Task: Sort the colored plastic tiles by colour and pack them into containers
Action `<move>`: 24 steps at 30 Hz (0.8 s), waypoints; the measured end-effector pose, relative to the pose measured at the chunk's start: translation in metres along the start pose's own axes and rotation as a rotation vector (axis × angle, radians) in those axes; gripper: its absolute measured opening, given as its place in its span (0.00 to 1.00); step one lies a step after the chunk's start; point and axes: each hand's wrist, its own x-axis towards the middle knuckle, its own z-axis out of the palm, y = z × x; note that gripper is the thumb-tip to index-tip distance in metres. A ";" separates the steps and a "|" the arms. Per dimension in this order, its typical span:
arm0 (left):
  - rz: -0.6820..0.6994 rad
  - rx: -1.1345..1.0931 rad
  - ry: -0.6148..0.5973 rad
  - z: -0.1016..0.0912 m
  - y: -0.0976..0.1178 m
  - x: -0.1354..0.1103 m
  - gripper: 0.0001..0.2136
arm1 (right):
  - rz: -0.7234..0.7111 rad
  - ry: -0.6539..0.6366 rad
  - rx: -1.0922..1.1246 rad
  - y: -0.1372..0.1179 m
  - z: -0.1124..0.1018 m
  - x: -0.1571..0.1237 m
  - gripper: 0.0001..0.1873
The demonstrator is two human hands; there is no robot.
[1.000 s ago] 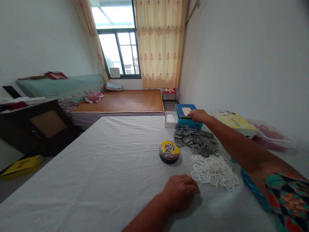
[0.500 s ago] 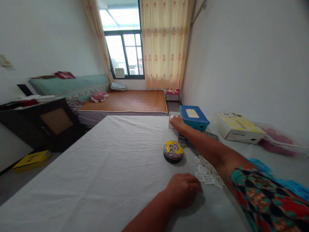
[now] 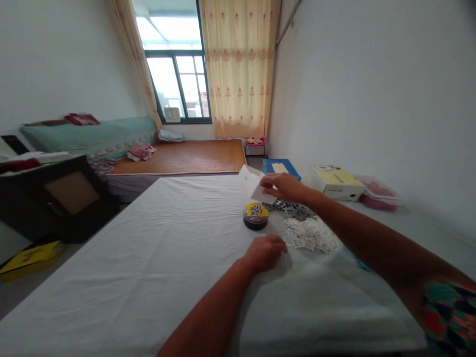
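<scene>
My right hand (image 3: 283, 187) grips the near right side of a small white box (image 3: 250, 182), which is tilted up at the table's far edge. Just in front of the box stands a round tin (image 3: 256, 216) with a yellow lid and dark sides. My left hand (image 3: 265, 254) rests on the white cloth nearer to me, its fingers curled in and nothing visible in them. To its right lies a loose heap of white lattice-like pieces (image 3: 311, 234). Dark grey patterned pieces (image 3: 293, 208) lie behind that heap, partly under my right arm.
A blue box (image 3: 282, 167) stands behind my right hand. Farther right are a yellow and white box (image 3: 336, 181) and a clear container with pink contents (image 3: 379, 194). The white-clothed table (image 3: 148, 258) faces a bed (image 3: 193, 154); a dark cabinet (image 3: 70, 198) stands left.
My right hand has lifted and tilted the white box, bringing it away from beside the blue box toward the tin. My left hand stays on the cloth. The view has shifted rightward.
</scene>
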 end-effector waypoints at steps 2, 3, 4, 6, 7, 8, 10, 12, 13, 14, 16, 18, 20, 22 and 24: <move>-0.036 0.053 -0.040 -0.010 0.001 -0.003 0.12 | -0.048 -0.048 -0.021 -0.039 -0.029 -0.052 0.09; -0.045 0.081 -0.066 -0.015 0.002 -0.007 0.12 | -0.063 -0.075 -0.030 -0.059 -0.040 -0.078 0.09; -0.051 0.110 -0.093 -0.020 0.003 -0.011 0.11 | -0.074 -0.104 -0.039 -0.077 -0.048 -0.103 0.09; -0.069 0.164 -0.142 -0.031 0.003 -0.024 0.13 | -0.106 -0.174 -0.055 -0.108 -0.053 -0.149 0.09; -0.088 0.188 -0.162 -0.037 0.002 -0.032 0.14 | -0.122 -0.205 -0.060 -0.120 -0.050 -0.167 0.10; -0.120 0.210 -0.178 -0.044 0.001 -0.040 0.16 | -0.131 -0.228 -0.064 -0.130 -0.043 -0.182 0.09; -0.237 0.244 -0.184 -0.055 -0.004 -0.056 0.18 | -0.136 -0.258 -0.069 -0.140 -0.022 -0.202 0.09; -0.408 0.268 -0.144 -0.065 -0.010 -0.067 0.18 | -0.114 -0.264 -0.084 -0.142 0.002 -0.207 0.07; -0.487 0.277 -0.114 -0.069 -0.012 -0.071 0.17 | -0.099 -0.263 -0.098 -0.141 0.013 -0.205 0.07; -0.546 0.282 -0.086 -0.071 -0.015 -0.074 0.17 | -0.084 -0.260 -0.115 -0.138 0.023 -0.201 0.07; -0.606 0.282 -0.035 -0.075 -0.018 -0.076 0.16 | -0.050 -0.249 -0.150 -0.132 0.038 -0.188 0.08; -0.637 0.269 0.015 -0.076 -0.020 -0.076 0.16 | -0.031 -0.240 -0.169 -0.127 0.050 -0.171 0.08; -0.674 0.245 0.072 -0.075 -0.025 -0.073 0.17 | -0.028 -0.226 -0.168 -0.123 0.059 -0.154 0.08; -0.717 0.212 0.126 -0.073 -0.034 -0.068 0.16 | -0.028 -0.212 -0.149 -0.122 0.067 -0.136 0.09; -0.765 0.173 0.178 -0.073 -0.049 -0.060 0.16 | -0.021 -0.205 -0.127 -0.122 0.074 -0.121 0.10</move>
